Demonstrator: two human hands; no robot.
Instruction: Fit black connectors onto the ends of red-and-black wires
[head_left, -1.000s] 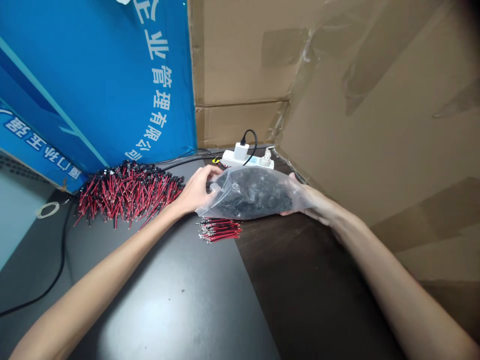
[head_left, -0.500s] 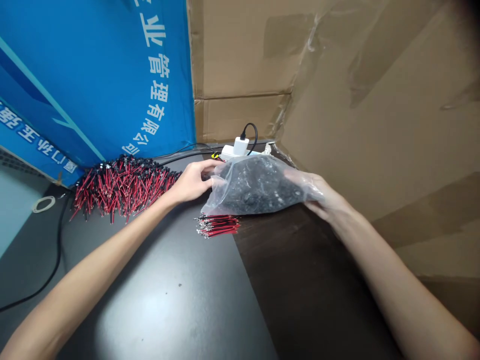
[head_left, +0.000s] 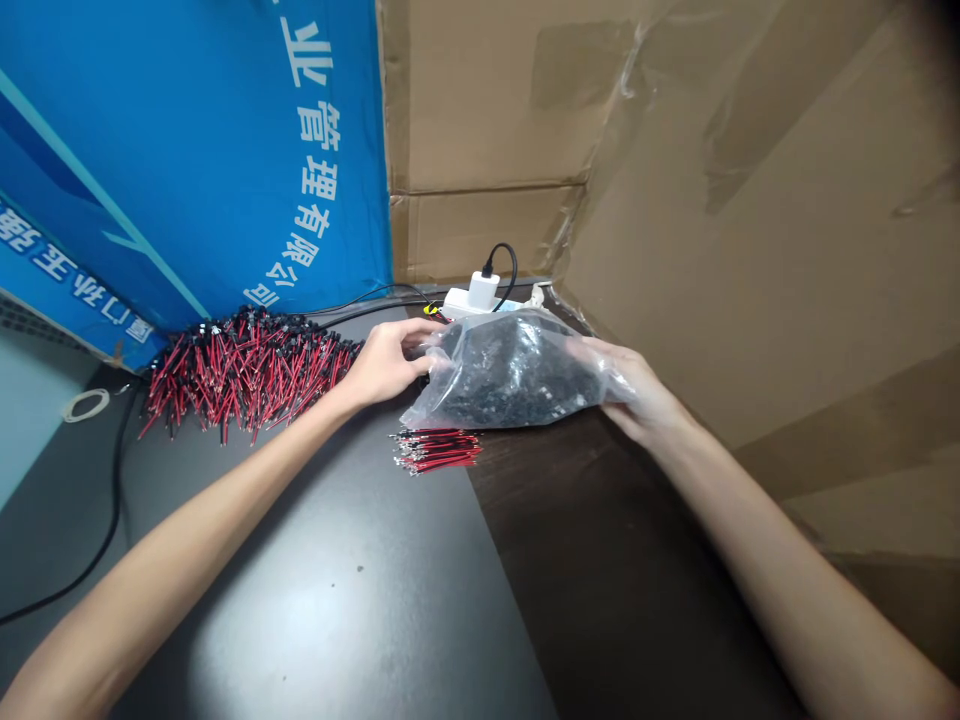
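Note:
A clear plastic bag (head_left: 510,372) full of small black parts lies on the dark table (head_left: 360,600). My left hand (head_left: 386,360) grips its left, open end with curled fingers. My right hand (head_left: 634,390) holds the bag's right end, fingers wrapped under the plastic. A small bundle of red and black wires (head_left: 439,450) lies just below the bag. A large heap of red and black wires (head_left: 240,370) sits to the left of my left hand.
A white power strip with a charger and black cable (head_left: 480,295) stands behind the bag. Blue printed board (head_left: 187,170) at back left, cardboard walls (head_left: 750,230) at back and right. A tape ring (head_left: 84,405) and a black cable (head_left: 112,520) lie at far left.
Both hands lifted and shifted the bag slightly away and then set it lower again; the view tilted a little. The wire heaps have not moved.

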